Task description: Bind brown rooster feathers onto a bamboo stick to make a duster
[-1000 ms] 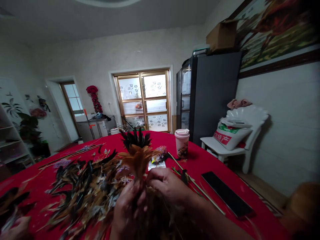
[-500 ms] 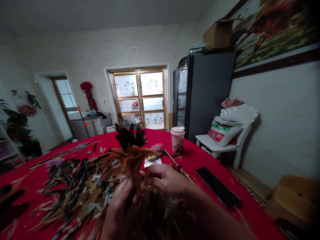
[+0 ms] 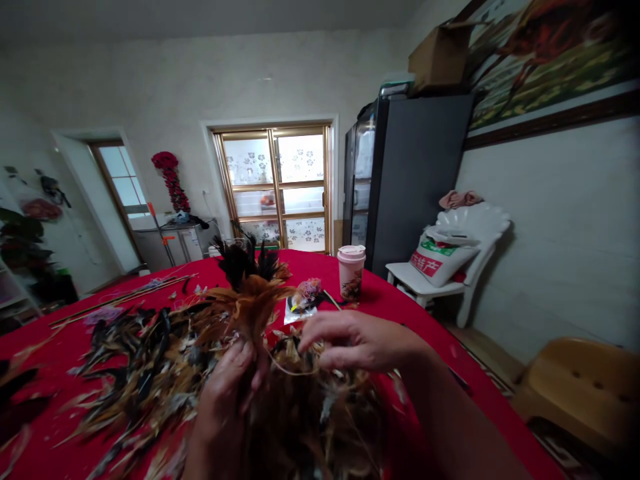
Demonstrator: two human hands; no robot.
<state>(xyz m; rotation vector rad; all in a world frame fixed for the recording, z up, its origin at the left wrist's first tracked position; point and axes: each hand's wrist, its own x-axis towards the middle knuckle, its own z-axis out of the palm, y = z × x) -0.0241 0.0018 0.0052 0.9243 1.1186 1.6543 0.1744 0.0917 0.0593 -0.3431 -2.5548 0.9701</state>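
My left hand (image 3: 227,393) is closed round a bunch of orange-brown and black feathers (image 3: 253,293) that stands up from its fist over the red tablecloth (image 3: 415,307). My right hand (image 3: 357,340) hovers just to the right of the bunch, its fingers pinched on a thin pale thread (image 3: 293,370) that runs back to the base of the bunch. Below both hands lies a heap of dark loose feathers (image 3: 320,420).
Loose brown and black feathers (image 3: 140,360) cover the left of the table, with thin sticks (image 3: 120,303) beyond. A pink lidded cup (image 3: 351,272) and a small clear packet (image 3: 300,303) stand behind the hands. A white chair with a bag (image 3: 450,267), a wooden stool (image 3: 580,387) and a dark fridge (image 3: 410,180) are at the right.
My right hand has drawn away from the bunch to the right, pulling the thread out. The camera has turned a little, and the black phone on the table is now hidden behind my arm.
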